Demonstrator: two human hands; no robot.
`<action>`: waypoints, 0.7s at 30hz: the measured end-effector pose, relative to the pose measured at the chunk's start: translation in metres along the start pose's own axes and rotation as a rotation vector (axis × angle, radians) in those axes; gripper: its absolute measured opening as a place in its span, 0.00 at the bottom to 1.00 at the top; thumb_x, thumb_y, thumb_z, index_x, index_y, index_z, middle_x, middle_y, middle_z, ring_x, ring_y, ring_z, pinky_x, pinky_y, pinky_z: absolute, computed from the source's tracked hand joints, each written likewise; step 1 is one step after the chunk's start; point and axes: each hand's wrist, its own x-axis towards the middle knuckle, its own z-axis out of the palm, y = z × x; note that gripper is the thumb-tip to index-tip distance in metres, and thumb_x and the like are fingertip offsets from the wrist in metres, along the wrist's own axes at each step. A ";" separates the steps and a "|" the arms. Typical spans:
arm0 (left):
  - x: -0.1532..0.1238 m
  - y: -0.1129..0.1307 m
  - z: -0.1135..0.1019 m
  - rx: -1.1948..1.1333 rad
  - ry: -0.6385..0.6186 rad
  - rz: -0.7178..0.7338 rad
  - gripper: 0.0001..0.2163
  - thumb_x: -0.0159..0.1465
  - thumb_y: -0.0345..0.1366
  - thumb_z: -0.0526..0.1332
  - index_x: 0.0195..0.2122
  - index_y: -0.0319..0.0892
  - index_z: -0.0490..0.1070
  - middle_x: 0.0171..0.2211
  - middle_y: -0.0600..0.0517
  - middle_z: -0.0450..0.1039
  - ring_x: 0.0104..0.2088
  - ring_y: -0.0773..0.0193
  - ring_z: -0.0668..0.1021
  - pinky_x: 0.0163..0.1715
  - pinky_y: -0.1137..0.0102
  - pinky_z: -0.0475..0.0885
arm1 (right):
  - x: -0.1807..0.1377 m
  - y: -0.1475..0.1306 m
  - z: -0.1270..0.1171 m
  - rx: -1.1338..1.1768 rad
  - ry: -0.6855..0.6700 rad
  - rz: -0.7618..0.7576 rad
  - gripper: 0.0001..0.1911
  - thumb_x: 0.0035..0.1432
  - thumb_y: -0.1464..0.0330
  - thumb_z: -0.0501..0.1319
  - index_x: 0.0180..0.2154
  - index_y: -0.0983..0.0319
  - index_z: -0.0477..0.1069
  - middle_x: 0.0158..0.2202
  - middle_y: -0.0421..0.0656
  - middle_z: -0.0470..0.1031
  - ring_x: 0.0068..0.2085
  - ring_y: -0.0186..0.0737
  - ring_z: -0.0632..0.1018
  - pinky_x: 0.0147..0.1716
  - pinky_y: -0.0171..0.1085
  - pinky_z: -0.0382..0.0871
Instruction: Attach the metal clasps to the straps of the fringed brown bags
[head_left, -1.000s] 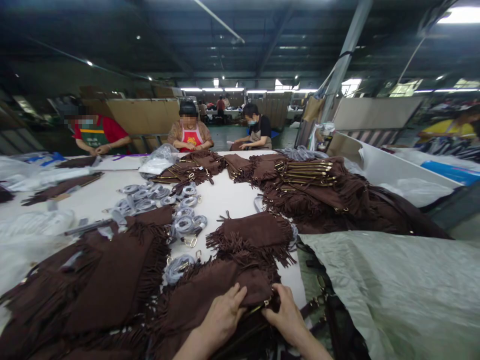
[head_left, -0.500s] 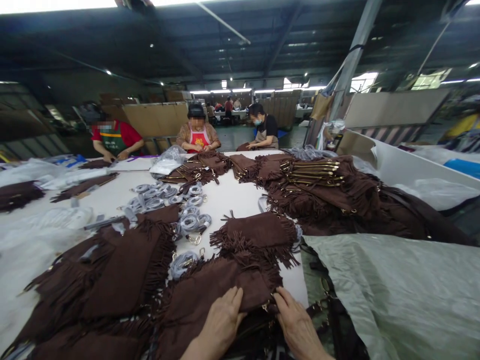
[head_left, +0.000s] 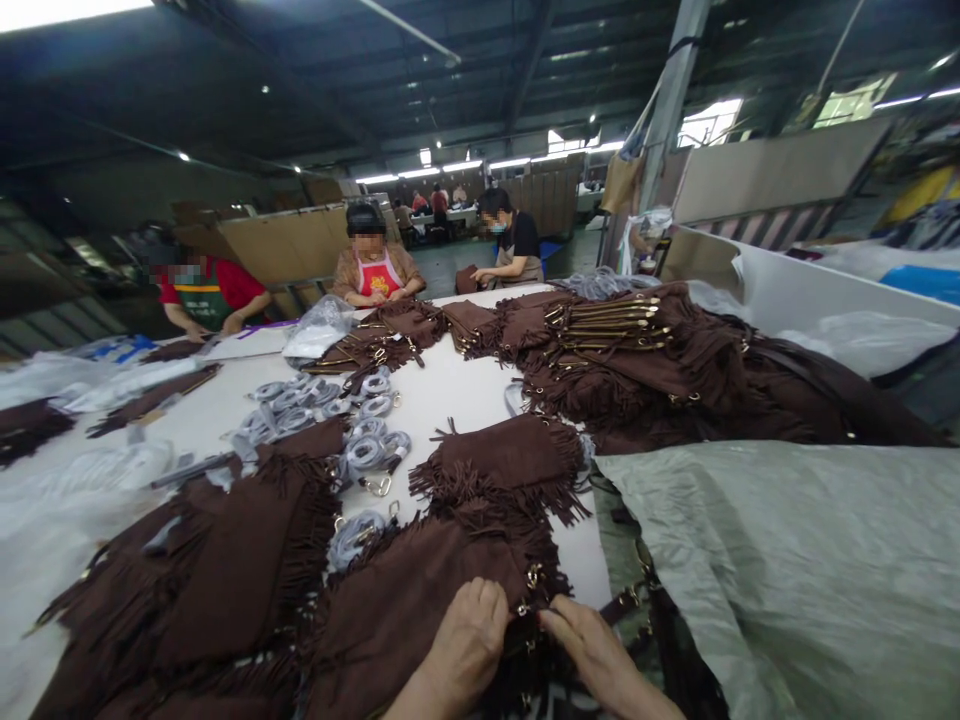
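Observation:
At the bottom edge of the head view, my left hand (head_left: 465, 645) is curled onto the top edge of a brown fringed suede bag (head_left: 405, 600) lying on the white table (head_left: 457, 390). My right hand (head_left: 596, 655) pinches the same edge just to the right, close to a small gold ring fitting (head_left: 534, 577). Both sets of fingers are bent and pressed on the suede. Another fringed bag (head_left: 510, 455) lies just beyond.
More brown bags lie piled at left (head_left: 225, 570) and in a long heap at far right (head_left: 660, 360). Coiled grey straps (head_left: 360, 445) lie mid-table. A grey-green woven sack (head_left: 795, 560) covers the right side. Three people (head_left: 371, 265) work at the far end.
Both hands have shifted slightly toward each other on the bag's top edge, fingers curling tighter. The camera view has tilted a little.

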 end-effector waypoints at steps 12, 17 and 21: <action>0.011 0.013 -0.002 0.062 0.089 -0.128 0.20 0.60 0.26 0.46 0.53 0.39 0.57 0.37 0.45 0.66 0.32 0.60 0.71 0.30 0.66 0.68 | -0.019 0.003 0.032 0.061 -0.004 -0.002 0.25 0.61 0.54 0.37 0.24 0.59 0.64 0.19 0.37 0.66 0.21 0.33 0.67 0.22 0.31 0.58; 0.018 0.003 -0.004 -0.125 0.001 -0.165 0.24 0.57 0.24 0.47 0.55 0.45 0.55 0.31 0.52 0.66 0.28 0.65 0.71 0.29 0.71 0.68 | -0.008 0.041 -0.007 -0.254 0.312 0.214 0.17 0.60 0.63 0.43 0.31 0.62 0.67 0.31 0.47 0.72 0.34 0.42 0.74 0.34 0.36 0.64; 0.025 -0.006 -0.017 -0.437 -0.129 -0.283 0.20 0.59 0.26 0.47 0.52 0.47 0.58 0.35 0.53 0.67 0.33 0.68 0.73 0.33 0.76 0.68 | 0.007 0.062 -0.031 -0.514 0.365 0.517 0.14 0.58 0.66 0.48 0.35 0.68 0.67 0.30 0.57 0.74 0.34 0.51 0.76 0.32 0.42 0.65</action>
